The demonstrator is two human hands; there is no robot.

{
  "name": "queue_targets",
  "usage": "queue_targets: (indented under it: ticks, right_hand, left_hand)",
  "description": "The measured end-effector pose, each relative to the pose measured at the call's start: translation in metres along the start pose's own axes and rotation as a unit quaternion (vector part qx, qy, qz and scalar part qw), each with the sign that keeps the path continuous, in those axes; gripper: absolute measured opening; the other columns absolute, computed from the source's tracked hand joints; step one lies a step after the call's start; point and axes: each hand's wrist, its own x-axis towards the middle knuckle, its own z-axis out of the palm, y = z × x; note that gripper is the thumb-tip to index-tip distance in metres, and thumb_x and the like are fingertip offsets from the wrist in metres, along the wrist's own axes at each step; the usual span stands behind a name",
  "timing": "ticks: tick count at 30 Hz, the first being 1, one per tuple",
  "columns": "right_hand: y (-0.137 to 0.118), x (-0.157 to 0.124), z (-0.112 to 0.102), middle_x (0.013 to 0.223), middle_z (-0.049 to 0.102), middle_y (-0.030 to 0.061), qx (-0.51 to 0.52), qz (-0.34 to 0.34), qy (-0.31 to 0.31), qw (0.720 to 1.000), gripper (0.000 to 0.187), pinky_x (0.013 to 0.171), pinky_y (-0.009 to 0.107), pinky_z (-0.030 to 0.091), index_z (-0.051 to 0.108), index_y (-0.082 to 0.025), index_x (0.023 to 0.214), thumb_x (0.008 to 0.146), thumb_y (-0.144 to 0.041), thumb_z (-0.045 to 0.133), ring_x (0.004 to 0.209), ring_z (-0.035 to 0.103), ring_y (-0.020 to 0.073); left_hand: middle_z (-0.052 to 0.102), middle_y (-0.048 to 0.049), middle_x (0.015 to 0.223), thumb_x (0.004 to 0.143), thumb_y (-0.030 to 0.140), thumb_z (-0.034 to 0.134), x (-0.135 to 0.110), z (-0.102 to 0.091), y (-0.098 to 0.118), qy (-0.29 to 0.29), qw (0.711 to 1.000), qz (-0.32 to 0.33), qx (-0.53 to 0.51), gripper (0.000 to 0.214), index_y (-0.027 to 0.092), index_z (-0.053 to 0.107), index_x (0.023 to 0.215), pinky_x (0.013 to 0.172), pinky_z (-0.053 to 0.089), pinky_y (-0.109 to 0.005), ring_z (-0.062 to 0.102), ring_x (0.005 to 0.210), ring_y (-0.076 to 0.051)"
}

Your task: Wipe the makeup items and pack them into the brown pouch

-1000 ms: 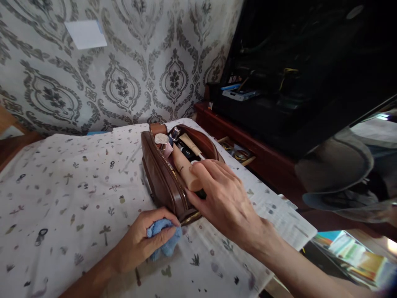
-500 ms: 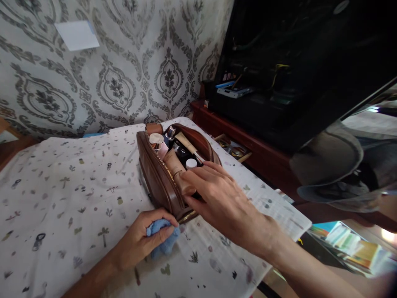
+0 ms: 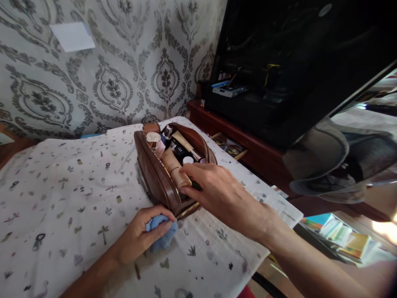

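A brown leather makeup bag with a gold zipper stands open on a patterned cloth. Inside it are a beige squeeze tube, a white-capped container, a second slim tube, a black case and a round jar-like item. My right hand reaches over the bag's near end, thumb and forefinger closed about the lower end of the beige tube. Its other fingers hide part of the contents. My left hand grips a crumpled blue cloth beside the bag's near corner.
The white printed cloth covers the table. On the right stand a dark TV screen and a reddish wooden cabinet, with a small open tray. A box of papers or books sits lower right. Patterned wallpaper rises behind.
My right hand has shifted slightly, its thumb and forefinger now nearer the tube's end. My left hand keeps the blue cloth. The whole view has moved a little.
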Motion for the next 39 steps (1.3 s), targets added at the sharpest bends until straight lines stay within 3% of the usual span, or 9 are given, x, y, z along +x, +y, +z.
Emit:
queue_targets:
  ticks: [9, 14, 21, 24, 28, 31, 33, 35, 39]
  right_hand:
    - [0.002, -0.005, 0.001, 0.081, 0.069, 0.0032, 0.07, -0.009, 0.09, 0.993, 0.01, 0.063, 0.027, 0.036, 0.063, -0.018, 0.082, 0.091, -0.014, 0.06, 0.073, 0.063, 0.0155]
    - [0.02, -0.03, -0.002, 0.078, 0.074, 0.0017, 0.19, 0.023, 0.284, 0.94, 0.02, 0.066, 0.027, 0.046, 0.07, -0.02, 0.079, 0.095, -0.027, 0.062, 0.07, 0.067, 0.015]
    - [0.033, -0.036, 0.009, 0.054, 0.059, -0.0007, 0.291, 0.113, 0.346, 0.885, 0.05, 0.056, 0.028, 0.042, 0.06, -0.02, 0.057, 0.086, -0.06, 0.069, 0.055, 0.054, 0.0132]
    - [0.032, -0.032, 0.009, 0.082, 0.075, 0.007, 0.453, 0.109, 0.322, 0.824, 0.056, 0.072, 0.033, 0.053, 0.075, -0.02, 0.08, 0.092, -0.07, 0.053, 0.079, 0.068, 0.0209]
    - [0.018, -0.034, 0.007, 0.124, 0.073, 0.0122, 0.711, 0.057, 0.186, 0.676, 0.072, 0.094, 0.042, 0.056, 0.075, -0.023, 0.114, 0.092, -0.081, 0.038, 0.116, 0.068, 0.0273]
    - [-0.013, -0.041, 0.019, 0.137, 0.067, 0.0119, 0.785, 0.026, 0.074, 0.614, 0.071, 0.103, 0.044, 0.052, 0.069, -0.025, 0.126, 0.091, -0.08, 0.042, 0.124, 0.064, 0.0262]
    - [-0.039, -0.049, 0.034, 0.134, 0.067, 0.0119, 0.778, 0.006, 0.009, 0.628, 0.068, 0.103, 0.045, 0.051, 0.066, -0.024, 0.129, 0.092, -0.077, 0.047, 0.118, 0.064, 0.0257]
    - [-0.061, -0.056, 0.049, 0.116, 0.072, 0.0087, 0.728, -0.016, 0.028, 0.684, 0.058, 0.1, 0.041, 0.051, 0.071, -0.021, 0.117, 0.092, -0.071, 0.054, 0.107, 0.065, 0.0244]
    - [-0.073, -0.068, 0.067, 0.073, 0.063, 0.0002, 0.714, 0.03, 0.105, 0.692, 0.043, 0.079, 0.033, 0.052, 0.069, -0.019, 0.079, 0.085, -0.062, 0.069, 0.074, 0.059, 0.0177]
  left_hand:
    - [0.072, -0.0031, 0.088, 0.093, 0.052, 0.063, -0.002, -0.003, 0.009, 0.008, 1.0, 0.019, 0.014, 0.033, 0.022, 0.075, 0.096, 0.074, 0.052, -0.025, 0.064, 0.081, -0.017]
    - [0.067, -0.0019, 0.072, 0.088, 0.053, 0.069, -0.01, -0.017, 0.02, 0.142, 0.99, 0.008, -0.014, 0.033, 0.02, 0.074, 0.091, 0.053, 0.046, -0.022, 0.056, 0.06, -0.014]
    - [0.05, 0.0045, 0.056, 0.076, 0.053, 0.079, -0.01, -0.03, 0.049, 0.312, 0.945, 0.011, -0.097, 0.036, 0.02, 0.07, 0.087, 0.038, 0.035, -0.017, 0.042, 0.046, -0.009]
    - [0.047, 0.0056, 0.056, 0.072, 0.054, 0.082, -0.007, -0.028, 0.067, 0.371, 0.917, 0.04, -0.137, 0.041, 0.02, 0.069, 0.088, 0.037, 0.037, -0.016, 0.041, 0.046, -0.009]
    - [0.053, 0.0034, 0.064, 0.078, 0.054, 0.079, -0.006, -0.013, 0.079, 0.406, 0.899, 0.082, -0.143, 0.039, 0.02, 0.068, 0.092, 0.043, 0.044, -0.018, 0.048, 0.051, -0.01]
    - [0.069, -0.0056, 0.098, 0.094, 0.053, 0.062, -0.01, 0.008, 0.079, 0.425, 0.887, 0.177, -0.038, 0.036, 0.022, 0.069, 0.11, 0.066, 0.057, -0.024, 0.065, 0.079, -0.016]
    - [0.067, -0.011, 0.127, 0.102, 0.051, 0.046, -0.014, 0.024, 0.077, 0.379, 0.872, 0.291, 0.106, 0.042, 0.023, 0.064, 0.128, 0.095, 0.056, -0.037, 0.065, 0.112, -0.024]
    - [0.064, -0.0132, 0.137, 0.105, 0.051, 0.036, -0.019, 0.036, 0.074, 0.307, 0.836, 0.38, 0.25, 0.05, 0.023, 0.055, 0.142, 0.116, 0.039, -0.05, 0.056, 0.131, -0.029]
    - [0.064, -0.0145, 0.138, 0.106, 0.052, 0.031, -0.033, 0.045, 0.064, 0.224, 0.82, 0.397, 0.347, 0.057, 0.023, 0.039, 0.155, 0.122, 0.028, -0.053, 0.054, 0.136, -0.031]
